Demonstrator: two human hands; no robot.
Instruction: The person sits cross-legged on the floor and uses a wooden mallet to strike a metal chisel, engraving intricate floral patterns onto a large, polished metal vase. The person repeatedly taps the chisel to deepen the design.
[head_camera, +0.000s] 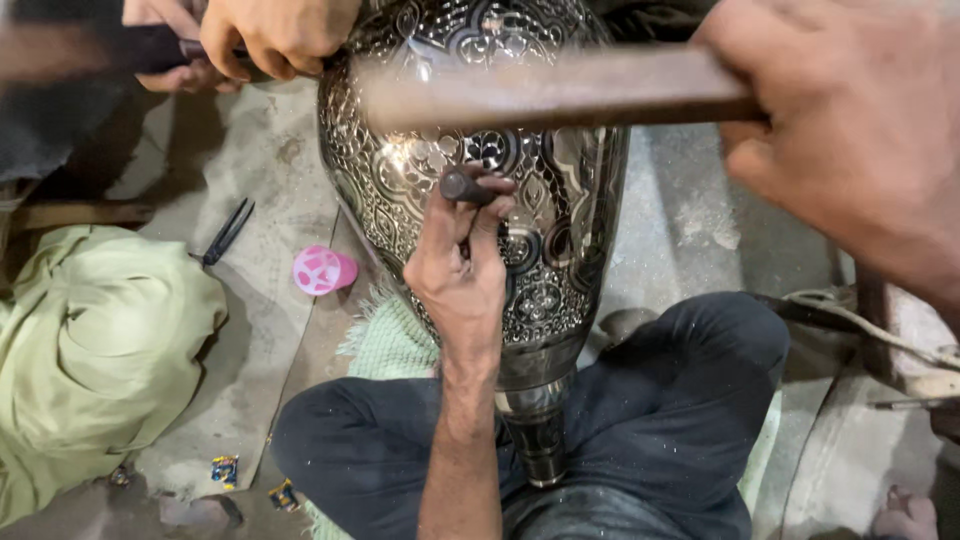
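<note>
Left hand (462, 275) closed around a short dark punch (466, 186), fingers curled about its shaft, its tip against the engraved face of the vase (545, 250). Right hand (850, 140) clenched on the wooden handle of a hammer (560, 92), held level above the punch; handle blurred, its head out of clear view. The vase — silver-toned metal, covered in dense floral and arabesque relief — lies on its side across the lap, narrow neck pointing toward the person's body between dark trousers (660, 420), wide belly running away to the top edge. A pale green fringed towel (392, 345) sits under the vase at the left knee. At top left another person's hands (265, 38) grip a dark tool against the vase's shoulder. On the grey floor to the left: a pink cup (322, 270), black pliers (226, 233) — just beyond it — and a bundled light green cloth (95, 350). Right of the knee, a whitish cord (870, 325) trails over the floor.
</note>
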